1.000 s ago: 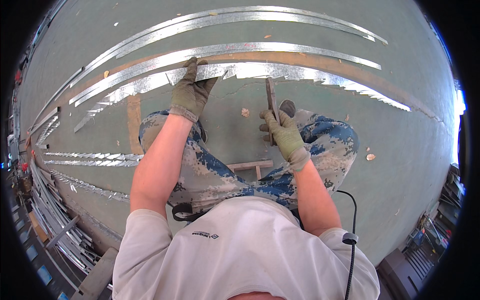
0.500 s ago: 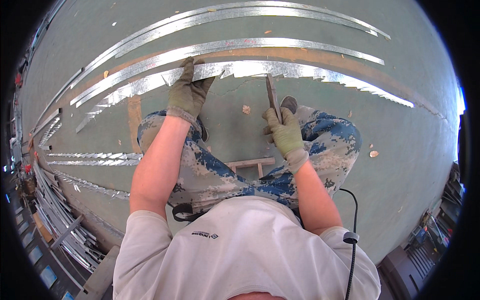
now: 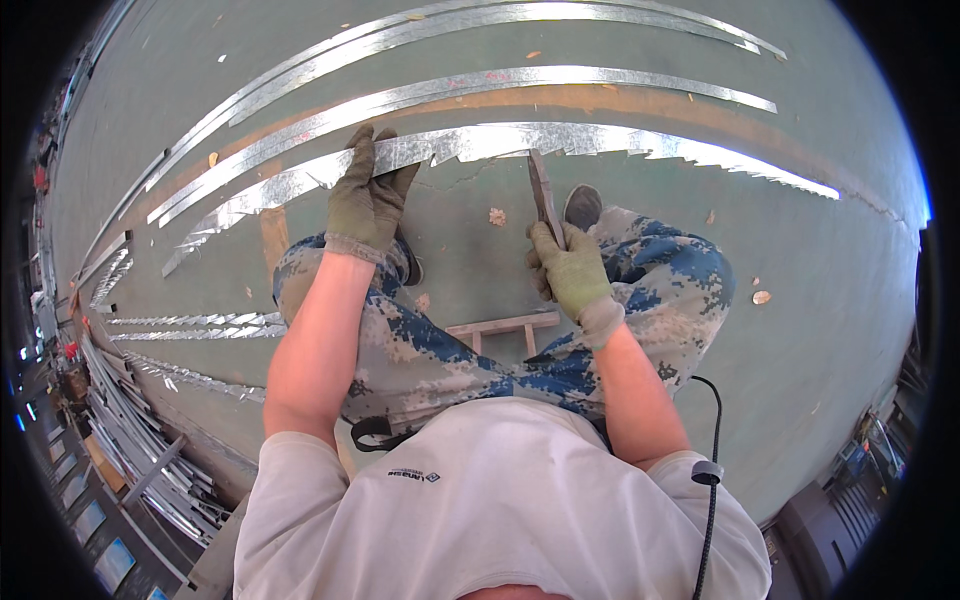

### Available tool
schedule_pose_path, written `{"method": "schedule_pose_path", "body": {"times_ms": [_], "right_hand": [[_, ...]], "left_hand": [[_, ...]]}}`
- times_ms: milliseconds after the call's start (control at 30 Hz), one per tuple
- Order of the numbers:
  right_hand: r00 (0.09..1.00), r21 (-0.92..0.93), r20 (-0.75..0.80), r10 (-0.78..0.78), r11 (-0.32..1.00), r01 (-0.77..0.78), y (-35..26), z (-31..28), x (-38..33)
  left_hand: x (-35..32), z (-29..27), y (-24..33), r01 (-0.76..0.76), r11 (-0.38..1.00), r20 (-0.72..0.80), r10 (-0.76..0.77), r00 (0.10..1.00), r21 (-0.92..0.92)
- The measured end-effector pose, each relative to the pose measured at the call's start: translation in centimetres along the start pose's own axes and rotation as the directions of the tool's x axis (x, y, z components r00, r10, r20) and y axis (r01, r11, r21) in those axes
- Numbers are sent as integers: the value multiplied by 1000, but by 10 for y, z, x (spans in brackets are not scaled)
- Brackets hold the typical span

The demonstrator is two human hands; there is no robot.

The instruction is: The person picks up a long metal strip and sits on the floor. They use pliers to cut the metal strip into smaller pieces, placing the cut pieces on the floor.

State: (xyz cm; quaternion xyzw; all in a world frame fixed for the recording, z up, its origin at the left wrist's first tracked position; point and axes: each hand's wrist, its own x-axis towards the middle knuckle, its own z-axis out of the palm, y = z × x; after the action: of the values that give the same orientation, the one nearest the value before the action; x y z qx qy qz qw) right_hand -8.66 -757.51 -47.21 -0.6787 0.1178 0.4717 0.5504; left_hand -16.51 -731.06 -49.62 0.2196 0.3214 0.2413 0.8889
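A long shiny metal strip with a jagged, notched near edge lies across in front of me, bowed in this view. My left hand, in a green work glove, is closed around the strip left of its middle, thumb and fingers pinching its edge. My right hand, gloved too, grips a narrow dark metal hand tool, perhaps pliers. The tool's tip meets the notched edge right of my left hand. Whether its jaws hold the metal cannot be made out.
Further off lie more long metal strips on the green floor. Several jagged strips are at the left, above a pile of metal lengths. A small stool frame stands between my legs. A black cable hangs at the right.
My left hand has slid slightly left along the strip, and the tool's tip has also shifted a little left. Both hands keep their grip. The whole view has tilted slightly.
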Motion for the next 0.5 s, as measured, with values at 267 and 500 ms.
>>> {"method": "schedule_pose_path", "body": {"times_ms": [267,500], "right_hand": [[996,118,78,38,992,-47,2,-8,2],[961,269,273,54,954,-130,1,-16,8]], "left_hand": [[2,-9,-2,2,1000,34,-2,999,8],[3,-5,3,-27,997,-27,29,999,79]]}}
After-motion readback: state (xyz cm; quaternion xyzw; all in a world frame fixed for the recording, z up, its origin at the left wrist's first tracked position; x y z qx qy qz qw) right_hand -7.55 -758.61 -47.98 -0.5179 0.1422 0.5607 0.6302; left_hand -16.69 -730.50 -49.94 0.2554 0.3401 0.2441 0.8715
